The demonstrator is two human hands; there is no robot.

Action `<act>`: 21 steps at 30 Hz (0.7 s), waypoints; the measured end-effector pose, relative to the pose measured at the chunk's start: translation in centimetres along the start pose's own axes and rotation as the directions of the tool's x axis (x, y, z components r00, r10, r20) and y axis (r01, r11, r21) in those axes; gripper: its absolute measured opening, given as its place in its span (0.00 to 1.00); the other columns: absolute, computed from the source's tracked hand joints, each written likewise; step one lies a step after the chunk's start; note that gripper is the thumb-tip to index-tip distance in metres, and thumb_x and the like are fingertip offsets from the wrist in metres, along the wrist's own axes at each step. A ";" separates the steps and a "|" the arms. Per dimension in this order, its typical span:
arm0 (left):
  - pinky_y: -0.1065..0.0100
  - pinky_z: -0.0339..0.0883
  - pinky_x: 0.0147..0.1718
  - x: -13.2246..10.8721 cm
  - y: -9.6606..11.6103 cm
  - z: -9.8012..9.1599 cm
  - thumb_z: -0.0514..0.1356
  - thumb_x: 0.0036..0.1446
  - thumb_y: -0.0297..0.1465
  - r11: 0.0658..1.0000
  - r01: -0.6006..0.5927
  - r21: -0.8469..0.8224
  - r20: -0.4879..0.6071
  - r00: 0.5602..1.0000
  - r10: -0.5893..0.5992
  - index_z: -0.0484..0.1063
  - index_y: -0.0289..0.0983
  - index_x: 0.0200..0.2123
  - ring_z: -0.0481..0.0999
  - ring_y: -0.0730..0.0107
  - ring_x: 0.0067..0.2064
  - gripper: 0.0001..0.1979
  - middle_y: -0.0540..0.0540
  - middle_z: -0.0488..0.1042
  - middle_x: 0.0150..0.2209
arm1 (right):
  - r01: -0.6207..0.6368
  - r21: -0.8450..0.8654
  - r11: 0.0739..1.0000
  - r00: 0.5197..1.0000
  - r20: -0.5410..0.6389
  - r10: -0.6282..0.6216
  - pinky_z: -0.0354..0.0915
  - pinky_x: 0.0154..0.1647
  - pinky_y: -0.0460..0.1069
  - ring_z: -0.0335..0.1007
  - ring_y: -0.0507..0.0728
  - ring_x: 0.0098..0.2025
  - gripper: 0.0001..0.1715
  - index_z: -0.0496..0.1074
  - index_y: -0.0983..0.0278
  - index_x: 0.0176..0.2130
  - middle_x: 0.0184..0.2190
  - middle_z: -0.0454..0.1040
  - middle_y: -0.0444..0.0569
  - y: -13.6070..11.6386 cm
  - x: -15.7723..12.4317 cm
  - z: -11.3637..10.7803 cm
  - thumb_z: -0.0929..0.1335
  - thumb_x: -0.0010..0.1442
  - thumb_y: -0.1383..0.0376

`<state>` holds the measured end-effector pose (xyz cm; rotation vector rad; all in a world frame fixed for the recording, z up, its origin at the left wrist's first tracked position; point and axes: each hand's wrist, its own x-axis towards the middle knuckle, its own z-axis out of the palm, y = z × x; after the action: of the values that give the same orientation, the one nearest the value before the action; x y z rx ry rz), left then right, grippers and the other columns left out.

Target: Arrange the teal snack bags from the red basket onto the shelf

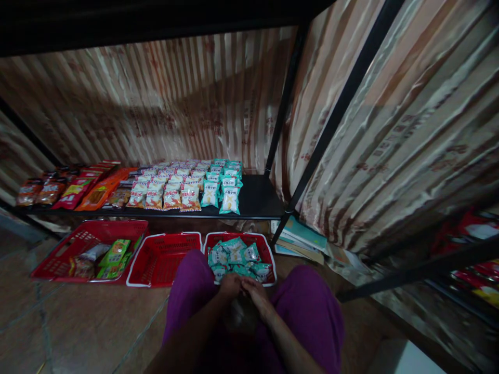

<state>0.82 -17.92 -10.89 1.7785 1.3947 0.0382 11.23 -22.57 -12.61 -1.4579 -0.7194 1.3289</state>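
Between my knees, my left hand [231,285] and my right hand [252,289] meet at the near rim of a red basket [274,258] with a white edge. Their fingers are drawn together and touch each other. It is too dark to make out what, if anything, is in them. Several teal-and-white snack packets [235,255] lie loose in this basket, just beyond my fingertips. On the black shelf [259,196] above stand rows of matching teal packets [230,200], beside white-and-red snack packets [190,197].
Left of my basket sit a red basket [158,270] showing its bare bottom and another [58,265] with green packets [117,253]. Orange and red bags [99,195] lie on the shelf's left. A black post [296,200] and stacked books [302,239] are at the right.
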 end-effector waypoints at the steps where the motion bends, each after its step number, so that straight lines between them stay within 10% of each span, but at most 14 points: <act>1: 0.56 0.69 0.45 0.2 0.1 0.3 0.56 0.60 0.37 1.000 0.005 -0.016 0.002 1.000 -0.005 0.68 0.36 0.48 0.72 0.64 0.47 0.15 0.43 0.70 0.49 | 0.014 -0.012 1.000 1.000 -0.020 -0.014 0.66 0.33 0.53 0.71 0.59 0.27 0.21 0.75 0.63 0.22 0.21 0.75 0.47 0.2 0.3 -0.2 0.72 0.34 0.49; 10: 0.68 0.63 0.52 2.4 0.2 2.6 0.50 0.57 0.21 0.957 0.051 -0.287 -0.027 0.998 -0.061 0.69 0.35 0.47 0.72 0.70 0.51 0.17 0.43 0.74 0.50 | 0.035 -0.057 0.998 0.983 -0.176 -0.044 0.62 0.53 0.57 0.71 0.63 0.47 0.22 0.76 0.62 0.36 0.41 0.77 0.54 3.4 2.6 -1.0 0.68 0.45 0.51; 21: 0.67 0.65 0.50 5.6 4.0 3.7 0.50 0.54 0.23 0.874 0.117 -0.471 0.001 0.991 -0.132 0.70 0.34 0.45 0.73 0.65 0.49 0.16 0.40 0.75 0.47 | -0.073 -0.088 0.993 0.980 -0.194 0.055 0.65 0.50 0.58 0.74 0.64 0.42 0.20 0.78 0.61 0.30 0.35 0.79 0.53 0.4 5.7 -5.1 0.70 0.41 0.51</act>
<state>7.93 -15.63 -13.33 1.2853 1.3781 0.3122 17.31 -18.99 -15.59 -1.6718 -0.6210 1.1964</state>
